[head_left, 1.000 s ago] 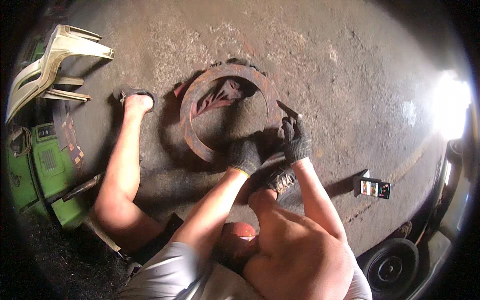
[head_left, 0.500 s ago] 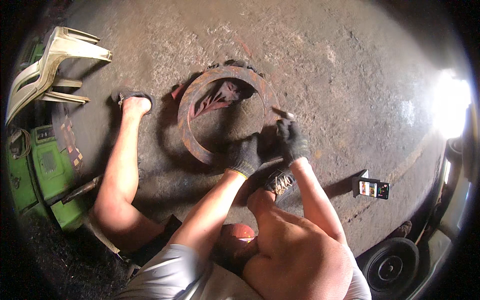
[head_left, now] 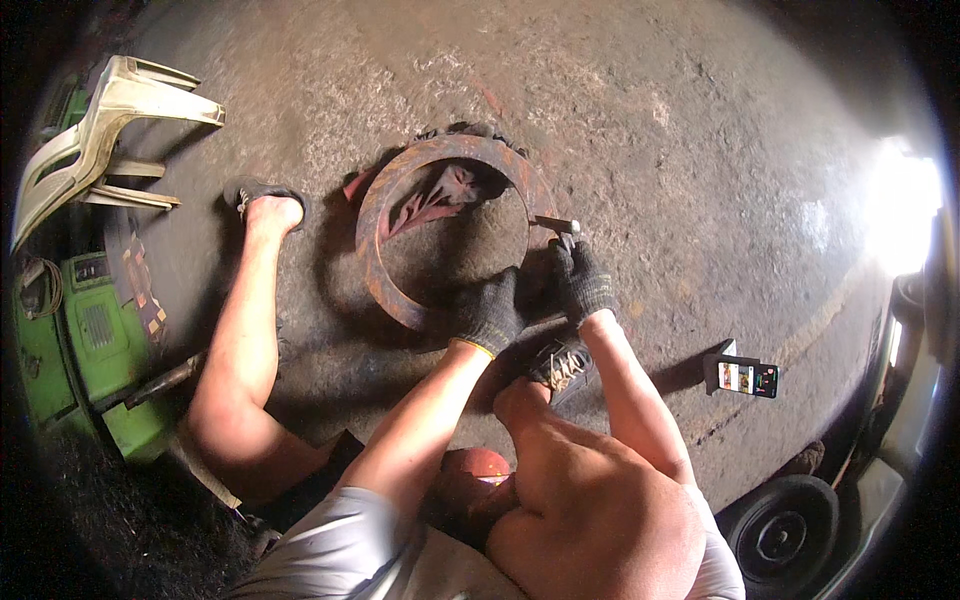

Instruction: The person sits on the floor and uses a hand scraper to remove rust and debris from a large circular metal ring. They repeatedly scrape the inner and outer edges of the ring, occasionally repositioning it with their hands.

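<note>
A large, flat, rusty metal ring (head_left: 375,230) lies tilted over dark, reddish cloth (head_left: 437,203) on the floor. My left hand (head_left: 488,312), in a dark knit glove, is closed over the ring's near edge; its fingertips blend into the shadow there. Beside the ring's right side, my right hand (head_left: 583,280), gloved alike, grips a small hammer (head_left: 556,224). The hammer's head shows above my knuckles, overlapping the ring's right rim, while its handle is mostly hidden by the glove.
My shod feet rest on the rough floor (head_left: 680,150), the right shoe (head_left: 560,372) close below my hands. A phone (head_left: 748,379) leans on a stand at right. White plastic chair (head_left: 110,110) and green machine (head_left: 100,320) stand left; a wheel (head_left: 780,535) sits lower right.
The hammer's head has turned to lie more level and shifted slightly left over the ring's rim. My left hand and the ring keep their places.
</note>
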`<state>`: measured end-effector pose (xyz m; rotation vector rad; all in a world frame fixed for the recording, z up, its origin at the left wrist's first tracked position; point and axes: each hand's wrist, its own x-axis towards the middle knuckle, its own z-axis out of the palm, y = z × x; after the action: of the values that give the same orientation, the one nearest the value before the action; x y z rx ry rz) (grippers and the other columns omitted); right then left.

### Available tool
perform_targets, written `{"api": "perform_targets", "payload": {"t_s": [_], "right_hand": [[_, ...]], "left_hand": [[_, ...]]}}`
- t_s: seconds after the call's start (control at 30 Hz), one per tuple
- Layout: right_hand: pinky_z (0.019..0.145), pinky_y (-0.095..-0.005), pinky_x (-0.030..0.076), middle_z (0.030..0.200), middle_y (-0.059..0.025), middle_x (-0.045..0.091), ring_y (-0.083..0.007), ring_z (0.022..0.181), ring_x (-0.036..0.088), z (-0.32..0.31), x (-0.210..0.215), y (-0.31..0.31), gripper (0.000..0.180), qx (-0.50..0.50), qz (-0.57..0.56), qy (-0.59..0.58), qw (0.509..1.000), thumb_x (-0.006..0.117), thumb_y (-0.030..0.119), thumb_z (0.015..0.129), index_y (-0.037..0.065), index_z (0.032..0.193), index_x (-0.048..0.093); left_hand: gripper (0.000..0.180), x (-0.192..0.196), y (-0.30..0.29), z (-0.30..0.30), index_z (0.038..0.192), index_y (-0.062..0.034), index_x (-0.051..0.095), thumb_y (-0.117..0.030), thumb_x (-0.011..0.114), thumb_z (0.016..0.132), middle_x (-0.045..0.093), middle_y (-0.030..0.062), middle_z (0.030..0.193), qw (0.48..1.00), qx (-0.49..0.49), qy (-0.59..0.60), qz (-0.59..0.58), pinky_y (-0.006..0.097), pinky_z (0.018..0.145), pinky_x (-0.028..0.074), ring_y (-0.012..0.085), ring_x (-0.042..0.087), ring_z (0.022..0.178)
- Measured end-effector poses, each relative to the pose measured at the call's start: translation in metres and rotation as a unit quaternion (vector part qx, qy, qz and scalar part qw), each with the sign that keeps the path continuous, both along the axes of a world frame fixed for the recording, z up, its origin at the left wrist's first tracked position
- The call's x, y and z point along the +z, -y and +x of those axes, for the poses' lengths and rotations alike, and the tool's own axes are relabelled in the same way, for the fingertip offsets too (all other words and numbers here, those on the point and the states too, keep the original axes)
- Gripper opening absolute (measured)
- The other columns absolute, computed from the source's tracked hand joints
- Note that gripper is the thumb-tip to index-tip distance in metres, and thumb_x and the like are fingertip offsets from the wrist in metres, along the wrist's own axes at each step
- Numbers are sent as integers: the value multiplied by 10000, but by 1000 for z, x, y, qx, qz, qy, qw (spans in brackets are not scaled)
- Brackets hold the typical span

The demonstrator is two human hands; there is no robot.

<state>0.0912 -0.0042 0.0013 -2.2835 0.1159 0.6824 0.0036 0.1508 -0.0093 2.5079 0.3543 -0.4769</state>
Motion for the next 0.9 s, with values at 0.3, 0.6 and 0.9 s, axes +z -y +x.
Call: {"api": "perform_targets", "payload": {"t_s": [0.3,0.6,0.9], "right_hand": [[839,-490,515,1086,-271,694,-454,1053,679,-5,-16,3,359,1,88,72,993,538,435,1072,117,1197,647],[866,-480,543,1111,-243,730,-441,1072,701,-7,-23,2,490,-53,9,-18,998,604,507,1028,122,1327,648],[846,-495,540,1067,-264,721,-475,1054,684,-4,-8,2,507,-12,-77,-17,997,630,530,1008,63,1199,679]], "left_hand": [[304,-20,-1,-5,1021,-148,715,-417,726,879,748,192,913,999,-12,51,14,526,730,580,424,736,854],[271,-2,-3,-1,1101,-177,720,-382,680,927,753,126,999,995,-58,82,7,505,739,580,401,731,899],[357,-20,-2,-6,1042,-131,725,-456,708,894,752,186,959,999,0,43,4,525,753,580,416,733,879]]}}
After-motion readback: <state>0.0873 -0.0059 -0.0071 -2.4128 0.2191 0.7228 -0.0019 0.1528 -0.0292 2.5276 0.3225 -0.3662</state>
